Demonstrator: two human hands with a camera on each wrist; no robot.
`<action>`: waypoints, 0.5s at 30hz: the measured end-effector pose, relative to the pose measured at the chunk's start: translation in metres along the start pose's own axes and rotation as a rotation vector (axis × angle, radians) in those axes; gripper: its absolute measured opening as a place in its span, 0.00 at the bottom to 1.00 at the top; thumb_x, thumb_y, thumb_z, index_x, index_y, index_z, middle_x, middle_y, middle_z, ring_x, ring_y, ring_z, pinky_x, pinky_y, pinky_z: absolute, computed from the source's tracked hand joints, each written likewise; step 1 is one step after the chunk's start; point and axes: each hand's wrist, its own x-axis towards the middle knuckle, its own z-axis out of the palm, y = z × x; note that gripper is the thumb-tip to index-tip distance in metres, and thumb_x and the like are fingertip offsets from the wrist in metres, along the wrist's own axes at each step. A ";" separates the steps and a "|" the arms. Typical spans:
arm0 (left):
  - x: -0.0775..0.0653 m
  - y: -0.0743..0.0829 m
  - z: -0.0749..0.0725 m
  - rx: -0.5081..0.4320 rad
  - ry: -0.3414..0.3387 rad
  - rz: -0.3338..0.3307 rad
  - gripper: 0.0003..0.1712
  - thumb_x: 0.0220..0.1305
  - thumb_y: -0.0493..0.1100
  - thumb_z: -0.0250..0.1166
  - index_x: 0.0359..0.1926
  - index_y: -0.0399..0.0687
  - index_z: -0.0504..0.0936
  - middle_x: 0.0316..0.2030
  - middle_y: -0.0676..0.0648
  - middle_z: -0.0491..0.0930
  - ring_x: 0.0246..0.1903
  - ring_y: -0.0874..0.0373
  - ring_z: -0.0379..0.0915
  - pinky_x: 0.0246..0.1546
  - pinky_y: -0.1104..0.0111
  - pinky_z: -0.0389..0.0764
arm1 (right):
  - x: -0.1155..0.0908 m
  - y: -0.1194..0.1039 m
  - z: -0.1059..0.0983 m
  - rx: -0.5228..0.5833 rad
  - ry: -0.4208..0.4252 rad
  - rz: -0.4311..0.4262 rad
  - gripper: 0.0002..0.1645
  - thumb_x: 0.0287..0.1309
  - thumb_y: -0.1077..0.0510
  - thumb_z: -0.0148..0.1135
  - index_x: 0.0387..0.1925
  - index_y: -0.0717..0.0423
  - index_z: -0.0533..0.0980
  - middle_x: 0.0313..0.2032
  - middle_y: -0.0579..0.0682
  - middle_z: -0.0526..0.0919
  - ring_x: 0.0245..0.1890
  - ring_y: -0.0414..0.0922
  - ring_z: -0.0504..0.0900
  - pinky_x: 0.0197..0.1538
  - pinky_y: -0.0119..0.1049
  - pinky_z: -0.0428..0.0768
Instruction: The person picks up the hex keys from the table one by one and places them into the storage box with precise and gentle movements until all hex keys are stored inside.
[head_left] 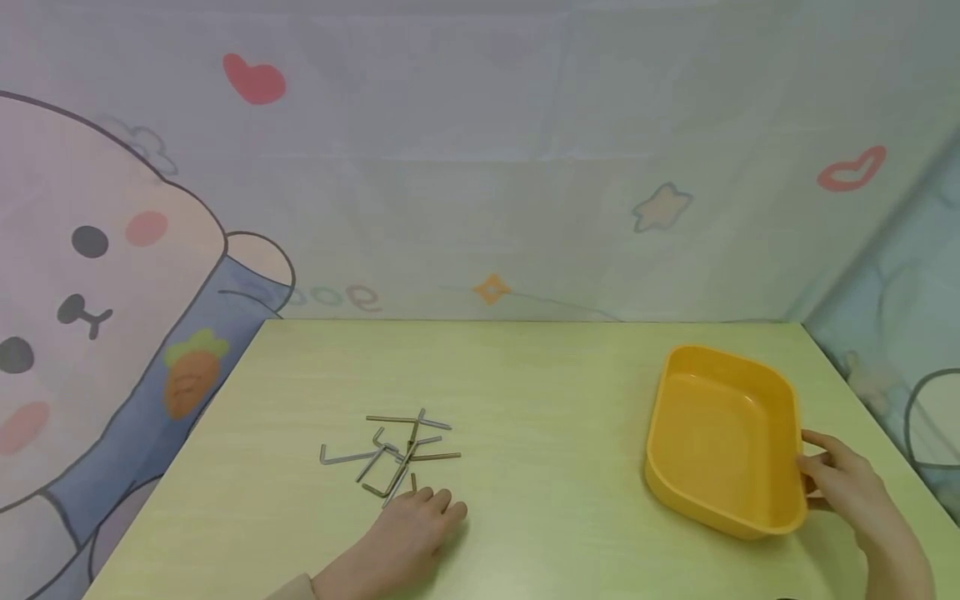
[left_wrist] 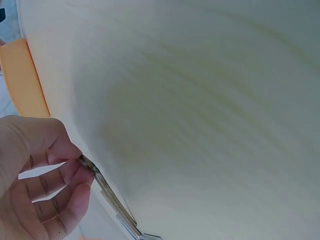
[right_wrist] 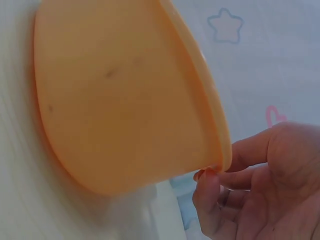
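Observation:
Near the front of the table, my left hand (head_left: 408, 529) (left_wrist: 45, 175) pinches the end of a bronze-coloured hex key (left_wrist: 107, 187) between thumb and fingertips. Beyond those fingers lies a loose, overlapping pile of L-shaped hex keys (head_left: 348, 457), some silver and some bronze. On the right, my right hand (head_left: 847, 483) (right_wrist: 280, 185) grips the rim of a yellow plastic tray (head_left: 712, 442) (right_wrist: 125, 100) at its right side. The tray's inside holds nothing. In the right wrist view its outer wall shows, with thumb and fingers closed over the edge.
The pale wooden table (head_left: 540, 400) runs back to a printed cloth (head_left: 480, 167) with hearts, stars and a large cartoon animal at the left. A wide stretch of tabletop separates the keys from the tray. The table's right edge passes close to my right hand.

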 end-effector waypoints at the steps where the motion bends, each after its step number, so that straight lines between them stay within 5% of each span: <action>1: 0.001 0.000 0.000 0.003 0.016 0.000 0.15 0.40 0.33 0.66 0.29 0.53 0.73 0.19 0.56 0.63 0.18 0.63 0.54 0.20 0.78 0.53 | 0.000 0.000 0.000 0.007 -0.010 0.003 0.36 0.72 0.56 0.38 0.68 0.79 0.44 0.33 0.44 0.75 0.27 0.32 0.77 0.35 0.32 0.83; 15: 0.008 0.006 0.001 0.026 0.157 -0.043 0.17 0.36 0.33 0.67 0.28 0.52 0.72 0.18 0.57 0.59 0.19 0.65 0.45 0.21 0.79 0.49 | 0.000 0.006 -0.005 0.041 -0.068 0.009 0.37 0.72 0.55 0.40 0.69 0.78 0.42 0.33 0.42 0.74 0.29 0.32 0.77 0.37 0.32 0.83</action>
